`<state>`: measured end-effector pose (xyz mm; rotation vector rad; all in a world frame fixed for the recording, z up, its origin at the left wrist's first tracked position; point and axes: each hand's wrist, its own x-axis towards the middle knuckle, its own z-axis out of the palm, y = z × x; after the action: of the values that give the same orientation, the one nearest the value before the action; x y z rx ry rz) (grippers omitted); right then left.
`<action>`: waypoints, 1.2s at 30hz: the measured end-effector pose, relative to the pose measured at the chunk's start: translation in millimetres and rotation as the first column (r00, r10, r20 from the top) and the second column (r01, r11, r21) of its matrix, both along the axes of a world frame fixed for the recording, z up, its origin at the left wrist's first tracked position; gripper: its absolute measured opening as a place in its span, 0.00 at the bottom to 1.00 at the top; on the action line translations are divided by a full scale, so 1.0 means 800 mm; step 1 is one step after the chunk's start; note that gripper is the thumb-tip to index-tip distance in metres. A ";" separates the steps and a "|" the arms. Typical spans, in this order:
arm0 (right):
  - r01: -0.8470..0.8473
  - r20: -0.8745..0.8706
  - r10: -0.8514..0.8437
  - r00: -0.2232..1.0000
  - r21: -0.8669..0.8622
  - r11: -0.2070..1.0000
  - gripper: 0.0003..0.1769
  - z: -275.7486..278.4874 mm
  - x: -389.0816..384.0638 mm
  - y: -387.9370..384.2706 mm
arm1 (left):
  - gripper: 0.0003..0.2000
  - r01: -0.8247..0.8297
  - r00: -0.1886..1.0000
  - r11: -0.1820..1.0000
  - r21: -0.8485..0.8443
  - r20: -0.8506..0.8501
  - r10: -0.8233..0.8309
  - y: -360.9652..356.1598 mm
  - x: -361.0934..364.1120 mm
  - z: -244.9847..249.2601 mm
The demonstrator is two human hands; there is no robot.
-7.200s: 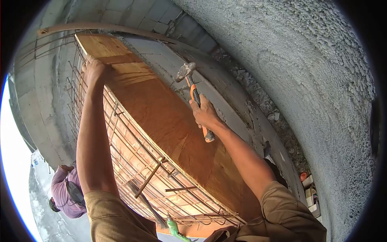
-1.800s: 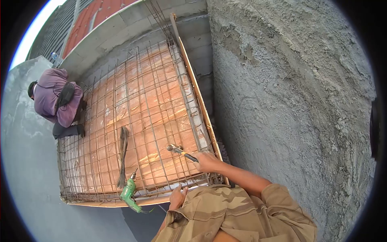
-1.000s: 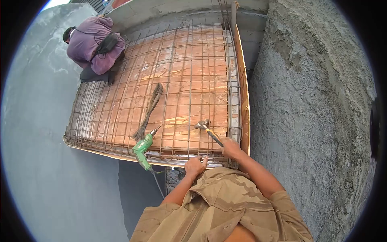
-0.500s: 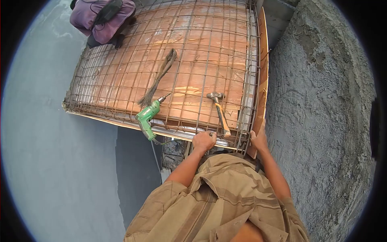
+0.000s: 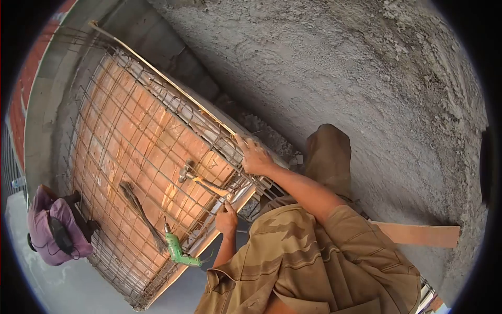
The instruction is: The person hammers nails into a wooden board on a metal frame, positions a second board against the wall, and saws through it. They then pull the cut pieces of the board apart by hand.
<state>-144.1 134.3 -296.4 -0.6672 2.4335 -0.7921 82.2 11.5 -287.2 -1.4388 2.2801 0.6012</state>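
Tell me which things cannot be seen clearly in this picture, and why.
Right hand, head view: motion blur; its grip on the rebar mesh is unclear.
Left hand, head view: turned away; what it holds is hidden.
Co-worker, head view: hands hidden behind the torso.
Plank, head view: near end covered by the person's sleeve.

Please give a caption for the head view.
Left hand and right hand hold the rebar mesh edge; hammer and green drill lie on it.
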 end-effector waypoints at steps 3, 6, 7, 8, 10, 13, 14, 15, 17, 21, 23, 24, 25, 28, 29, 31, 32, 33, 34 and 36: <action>0.085 0.027 -0.084 0.996 -0.051 0.995 0.53 -0.011 0.009 -0.006 | 0.27 0.025 1.000 0.999 -0.027 0.010 -0.024 0.000 0.005 -0.008; 0.091 0.250 -0.081 0.965 -0.026 0.996 0.56 -0.001 0.001 -0.006 | 0.27 0.016 0.999 0.997 0.079 0.049 -0.020 -0.007 0.004 -0.012; 0.093 0.261 -0.083 0.962 -0.024 0.995 0.56 -0.001 -0.001 -0.005 | 0.27 0.010 0.999 0.995 0.099 0.034 -0.013 -0.007 0.004 -0.012; 0.089 0.272 -0.079 0.959 -0.024 0.996 0.56 0.000 -0.001 -0.006 | 0.27 -0.002 1.000 0.993 0.119 0.018 0.000 -0.004 -0.001 -0.007; 0.086 0.269 -0.072 0.961 -0.040 0.996 0.56 -0.004 0.000 -0.004 | 0.28 0.018 0.999 0.990 0.137 0.045 -0.024 -0.004 0.000 -0.008; 0.097 0.218 -0.073 0.973 -0.105 0.990 0.56 -0.020 0.004 -0.006 | 0.29 -0.058 0.988 0.967 0.248 -0.127 0.092 -0.022 0.033 -0.050; 0.090 0.229 -0.062 0.972 -0.111 0.990 0.56 -0.014 0.003 -0.003 | 0.29 -0.035 0.993 0.972 0.232 -0.099 0.059 -0.023 0.038 -0.049; 0.080 0.237 -0.050 0.970 -0.119 0.990 0.56 -0.008 0.001 0.001 | 0.29 -0.012 0.997 0.976 0.217 -0.073 0.028 -0.023 0.042 -0.048; 0.079 0.201 -0.054 0.978 -0.119 0.990 0.57 -0.012 0.001 0.001 | 0.32 0.016 0.999 0.975 0.222 -0.034 -0.009 -0.019 0.040 -0.046; 0.075 0.194 -0.046 0.980 -0.145 0.987 0.60 -0.016 0.002 0.002 | 0.35 -0.049 0.998 0.983 0.176 -0.034 0.056 0.001 0.018 -0.022; 0.089 0.185 -0.064 0.981 -0.129 0.988 0.61 -0.024 0.006 0.004 | 0.36 -0.067 0.991 0.969 0.238 -0.095 0.092 -0.006 0.029 -0.041; 0.076 0.176 -0.051 0.983 -0.138 0.987 0.61 -0.026 0.005 -0.005 | 0.37 -0.091 0.983 0.963 0.253 -0.133 0.128 -0.013 0.035 -0.044; 0.074 0.226 -0.034 0.973 -0.173 0.982 0.61 -0.014 -0.001 0.006 | 0.38 0.014 0.996 0.974 0.226 -0.094 0.008 -0.013 0.031 -0.036; 0.131 0.260 -0.074 0.963 -0.209 0.969 0.51 -0.011 -0.001 0.007 | 0.38 -0.125 0.967 0.920 0.371 -0.163 0.197 -0.015 0.040 -0.032; 0.187 0.259 -0.120 0.958 -0.249 0.950 0.47 -0.016 0.001 0.007 | 0.38 0.036 0.956 0.904 0.426 -0.280 0.094 -0.028 0.059 -0.038; 0.211 0.203 -0.150 0.967 -0.321 0.923 0.45 -0.024 0.002 0.013 | 0.27 0.418 0.855 0.870 0.261 -0.437 -0.280 -0.004 0.032 0.002; 0.206 0.138 -0.169 0.976 -0.334 0.920 0.43 -0.027 0.001 0.011 | 0.24 0.556 0.774 0.818 0.148 -0.452 -0.444 0.012 0.023 0.013; 0.229 0.153 -0.183 0.971 -0.389 0.892 0.42 -0.031 0.000 0.013 | 0.21 0.576 0.775 0.811 0.101 -0.383 -0.503 0.021 0.020 0.015; 0.220 0.133 -0.184 0.974 -0.347 0.912 0.40 -0.037 0.001 0.010 | 0.20 0.604 0.769 0.795 0.061 -0.309 -0.560 0.028 0.017 0.011; 0.205 0.163 -0.161 0.973 -0.297 0.933 0.36 -0.034 -0.001 0.013 | 0.16 0.515 0.851 0.853 0.085 -0.171 -0.497 0.026 0.020 -0.009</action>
<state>-144.9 144.4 -323.7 -0.4816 2.2889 -1.2762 98.2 32.2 -294.6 -0.6938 2.5350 0.6780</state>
